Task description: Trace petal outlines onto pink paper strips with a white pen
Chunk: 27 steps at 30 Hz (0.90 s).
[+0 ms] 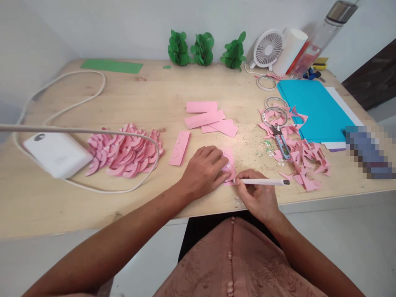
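Observation:
A pink paper strip (pixel 229 154) with curved lines drawn on it lies upright before me at the table's front. My left hand (pixel 204 170) presses on its left side with bent fingers and thumb, holding it down. Between the thumb and fingers of my right hand (pixel 258 198) is a white pen (pixel 262 181), its tip at the strip's lower right and its dark end pointing right. Just left of my left hand rests another marked strip (pixel 180 148). Several plain pink strips (pixel 201 119) overlap beyond my hands.
Cut pink petals (pixel 130 152) are heaped at left near a white power bank (pixel 57 152) and a looped white cable (pixel 130 190). Scissors (pixel 282 144), tape rolls (pixel 266 83) and pink scraps (pixel 309 161) lie right, beside blue sheets (pixel 318 111). Green paper shapes (pixel 202 49) and a fan (pixel 268 48) stand behind.

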Available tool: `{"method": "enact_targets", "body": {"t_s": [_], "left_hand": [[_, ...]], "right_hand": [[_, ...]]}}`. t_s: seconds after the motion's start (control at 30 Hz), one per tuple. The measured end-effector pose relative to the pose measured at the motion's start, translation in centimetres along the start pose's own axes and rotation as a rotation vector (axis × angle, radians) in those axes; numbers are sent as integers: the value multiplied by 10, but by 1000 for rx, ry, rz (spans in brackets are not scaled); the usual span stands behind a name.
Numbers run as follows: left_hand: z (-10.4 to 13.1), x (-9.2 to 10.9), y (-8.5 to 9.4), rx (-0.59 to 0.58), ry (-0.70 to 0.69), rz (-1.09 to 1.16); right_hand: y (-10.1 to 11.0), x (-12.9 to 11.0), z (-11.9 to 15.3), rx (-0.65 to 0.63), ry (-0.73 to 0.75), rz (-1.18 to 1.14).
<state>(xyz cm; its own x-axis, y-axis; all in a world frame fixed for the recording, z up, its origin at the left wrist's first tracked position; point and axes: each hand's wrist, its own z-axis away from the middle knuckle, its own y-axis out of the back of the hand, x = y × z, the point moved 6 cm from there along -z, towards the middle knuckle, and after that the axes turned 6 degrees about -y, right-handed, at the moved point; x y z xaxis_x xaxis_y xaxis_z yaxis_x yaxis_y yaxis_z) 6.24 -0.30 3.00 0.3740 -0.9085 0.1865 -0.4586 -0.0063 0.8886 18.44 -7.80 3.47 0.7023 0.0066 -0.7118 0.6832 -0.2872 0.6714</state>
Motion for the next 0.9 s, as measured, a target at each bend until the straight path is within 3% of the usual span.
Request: {"method": "enact_targets", "body": {"t_s": [0.3,0.57,0.9], "left_hand": [[0,0,0,3,-10,-3],[0,-1,0,16,-6,-8],[0,0,1,14,-7,-6]], "right_hand": [[-1,-13,-1,-12,147,-4],[-1,-4,1,9,59,26],[-1,-10,0,15,129,35]]}}
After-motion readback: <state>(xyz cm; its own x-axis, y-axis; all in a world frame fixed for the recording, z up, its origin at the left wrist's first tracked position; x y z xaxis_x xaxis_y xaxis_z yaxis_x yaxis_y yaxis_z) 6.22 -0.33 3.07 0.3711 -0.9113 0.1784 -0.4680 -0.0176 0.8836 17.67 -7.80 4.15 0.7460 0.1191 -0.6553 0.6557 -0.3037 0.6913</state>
